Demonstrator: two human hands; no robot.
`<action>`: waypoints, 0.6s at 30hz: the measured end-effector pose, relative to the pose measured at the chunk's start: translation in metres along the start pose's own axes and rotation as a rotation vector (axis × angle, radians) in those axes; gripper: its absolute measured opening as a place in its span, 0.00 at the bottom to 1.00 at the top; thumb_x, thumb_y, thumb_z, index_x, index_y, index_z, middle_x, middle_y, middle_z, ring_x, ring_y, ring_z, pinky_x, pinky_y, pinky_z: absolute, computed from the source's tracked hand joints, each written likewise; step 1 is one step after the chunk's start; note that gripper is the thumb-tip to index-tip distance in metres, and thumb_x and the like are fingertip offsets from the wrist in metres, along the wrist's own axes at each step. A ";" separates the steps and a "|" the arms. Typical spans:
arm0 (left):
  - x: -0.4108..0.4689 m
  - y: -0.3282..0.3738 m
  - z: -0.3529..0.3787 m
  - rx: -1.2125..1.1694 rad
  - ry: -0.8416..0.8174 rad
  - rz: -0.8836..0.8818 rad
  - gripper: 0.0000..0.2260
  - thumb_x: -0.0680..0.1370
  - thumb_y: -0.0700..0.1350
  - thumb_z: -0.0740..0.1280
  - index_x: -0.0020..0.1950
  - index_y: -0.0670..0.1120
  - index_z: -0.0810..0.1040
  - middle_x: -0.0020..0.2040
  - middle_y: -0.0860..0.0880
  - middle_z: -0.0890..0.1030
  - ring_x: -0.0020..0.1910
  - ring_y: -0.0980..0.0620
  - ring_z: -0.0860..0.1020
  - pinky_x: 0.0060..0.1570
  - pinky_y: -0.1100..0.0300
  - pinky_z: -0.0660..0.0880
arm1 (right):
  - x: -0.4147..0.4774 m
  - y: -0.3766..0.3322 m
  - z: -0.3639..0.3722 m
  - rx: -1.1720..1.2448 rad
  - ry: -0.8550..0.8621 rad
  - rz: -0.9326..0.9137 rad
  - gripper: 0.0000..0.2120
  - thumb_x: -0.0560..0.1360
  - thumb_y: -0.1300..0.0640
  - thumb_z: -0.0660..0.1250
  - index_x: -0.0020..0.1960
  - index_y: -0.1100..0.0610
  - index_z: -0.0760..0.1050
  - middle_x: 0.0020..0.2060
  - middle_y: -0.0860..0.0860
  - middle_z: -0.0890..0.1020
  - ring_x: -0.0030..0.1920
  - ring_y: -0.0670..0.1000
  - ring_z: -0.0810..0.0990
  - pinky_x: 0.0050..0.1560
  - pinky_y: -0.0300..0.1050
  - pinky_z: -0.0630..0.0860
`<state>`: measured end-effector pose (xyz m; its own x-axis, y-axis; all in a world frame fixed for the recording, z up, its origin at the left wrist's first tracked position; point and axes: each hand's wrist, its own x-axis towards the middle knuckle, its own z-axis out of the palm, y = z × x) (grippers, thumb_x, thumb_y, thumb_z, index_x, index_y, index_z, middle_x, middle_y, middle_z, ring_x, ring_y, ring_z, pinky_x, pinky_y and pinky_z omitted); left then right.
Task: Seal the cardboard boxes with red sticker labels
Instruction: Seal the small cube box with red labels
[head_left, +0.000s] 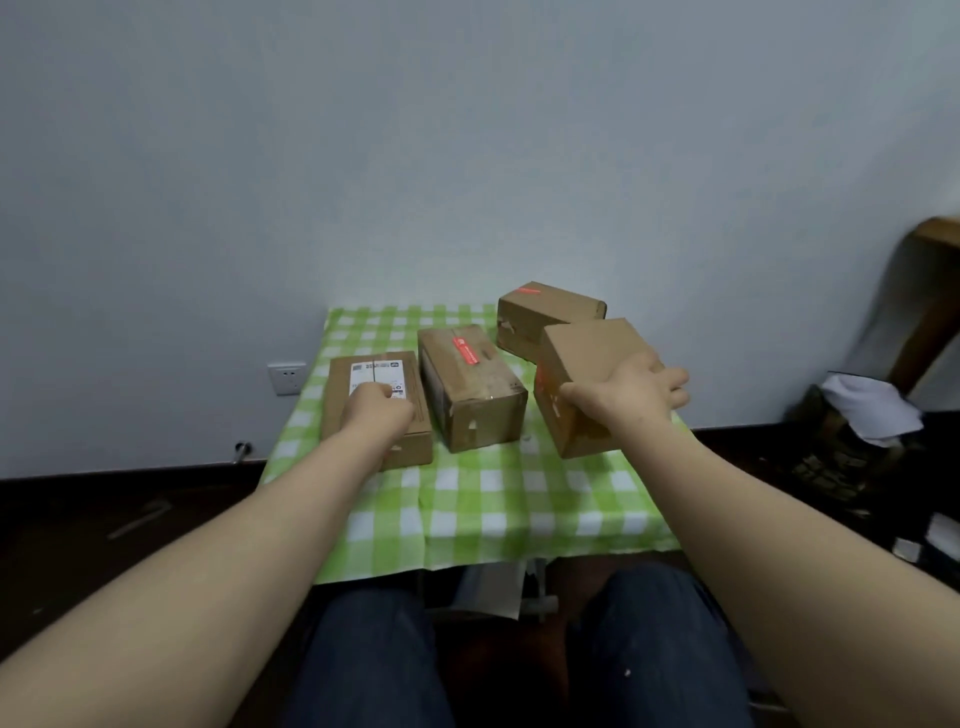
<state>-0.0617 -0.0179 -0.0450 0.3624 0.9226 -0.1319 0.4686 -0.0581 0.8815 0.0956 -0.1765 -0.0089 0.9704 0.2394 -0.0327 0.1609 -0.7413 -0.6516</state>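
- Pale wall (467, 156) was seen behind a small table covered by a green checked cloth (493, 493), on which four cardboard boxes were gathered.
- A left box (340, 395), marked with a white label (376, 366) but with no red sticker that could be made out, was laid flat at the near left. A middle box (478, 410) just beside it was crossed by a red sticker (466, 352), and a far box (561, 306) carried another (530, 291).
- A tilted box (592, 348) was held up at the right edge, gripped across its near top edge by the right hand (631, 397). A red patch (540, 384) was glimpsed on its side face.
- The left hand (379, 405) was rested on the left box with fingers curled; whether anything was pinched in it could not be told.
- Two risks were judged. The tilted box, held by one edge near the table's border, could be dropped or knocked into the far box. A sticker could be laid off the seam if the left box were allowed to slide under pressure.
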 end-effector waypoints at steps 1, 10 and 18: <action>-0.001 -0.002 -0.003 -0.014 0.008 0.002 0.22 0.73 0.35 0.64 0.67 0.41 0.72 0.63 0.43 0.76 0.54 0.44 0.76 0.46 0.59 0.75 | -0.003 0.003 0.003 0.002 0.001 0.021 0.49 0.63 0.46 0.75 0.72 0.63 0.51 0.68 0.62 0.56 0.67 0.63 0.58 0.62 0.52 0.66; -0.004 -0.012 -0.020 -0.023 0.045 0.013 0.08 0.74 0.32 0.62 0.47 0.43 0.76 0.47 0.48 0.75 0.50 0.45 0.74 0.46 0.60 0.71 | -0.028 0.018 0.043 0.013 -0.137 0.116 0.54 0.64 0.46 0.75 0.75 0.61 0.44 0.72 0.62 0.50 0.71 0.63 0.53 0.68 0.55 0.61; 0.027 -0.027 -0.029 0.208 0.017 -0.047 0.20 0.65 0.43 0.71 0.57 0.47 0.79 0.57 0.45 0.80 0.56 0.43 0.77 0.57 0.52 0.75 | -0.019 -0.034 0.060 -0.285 0.044 -0.392 0.45 0.68 0.37 0.64 0.75 0.57 0.48 0.74 0.64 0.50 0.75 0.62 0.46 0.72 0.59 0.36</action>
<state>-0.0882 0.0202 -0.0594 0.3236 0.9324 -0.1611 0.6411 -0.0908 0.7621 0.0611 -0.1180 -0.0317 0.8324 0.5129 0.2100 0.5530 -0.7440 -0.3749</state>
